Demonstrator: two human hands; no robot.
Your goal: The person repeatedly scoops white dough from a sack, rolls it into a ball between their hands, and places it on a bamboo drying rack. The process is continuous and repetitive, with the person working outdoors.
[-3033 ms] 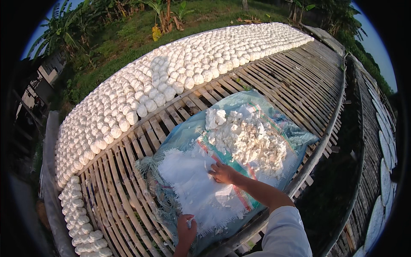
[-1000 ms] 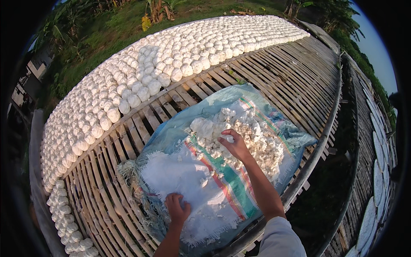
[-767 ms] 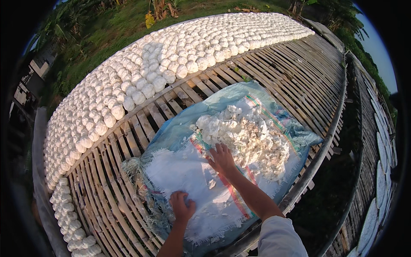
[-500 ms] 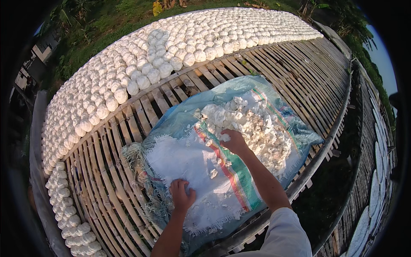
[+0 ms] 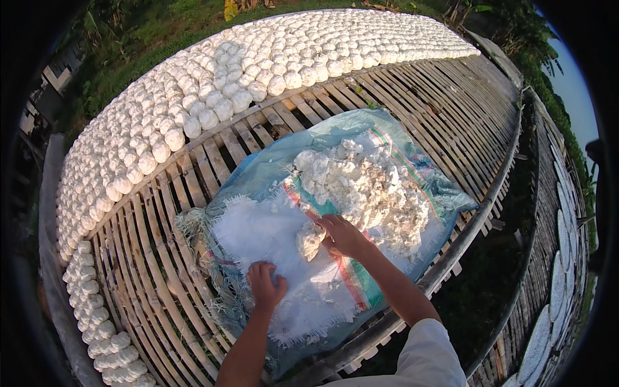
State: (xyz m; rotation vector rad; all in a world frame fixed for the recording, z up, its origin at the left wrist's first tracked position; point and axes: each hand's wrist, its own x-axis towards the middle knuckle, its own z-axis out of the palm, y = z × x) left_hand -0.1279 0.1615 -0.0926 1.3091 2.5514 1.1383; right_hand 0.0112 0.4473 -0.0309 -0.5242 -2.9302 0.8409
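Note:
A pale, crumbly white lump (image 5: pixel 311 241) is gripped at its right side by my right hand (image 5: pixel 345 237), low over the woven sack's red and green stripes. My left hand (image 5: pixel 265 284) rests on the white sack cloth (image 5: pixel 242 226), holding nothing, its fingers a little apart. Beyond my right hand lies a heap of broken white, crumbly material (image 5: pixel 367 187), tinged yellowish in places. Under the sack and heap spreads a blue-green plastic sheet (image 5: pixel 271 161) with frayed edges. White crumbs are scattered over the cloth.
A slatted bamboo rack (image 5: pixel 412 97) carries everything. Rows of round white balls (image 5: pixel 213 90) cover its far and left side, and more line the left edge (image 5: pixel 97 316). A bamboo rail (image 5: pixel 480 213) borders the right. Long pale pieces (image 5: pixel 548 309) lie on another rack farther right.
My right hand has come nearer from the heap's edge and now has a larger lump at its fingers. My left hand stays on the cloth, its fingers a bit more spread.

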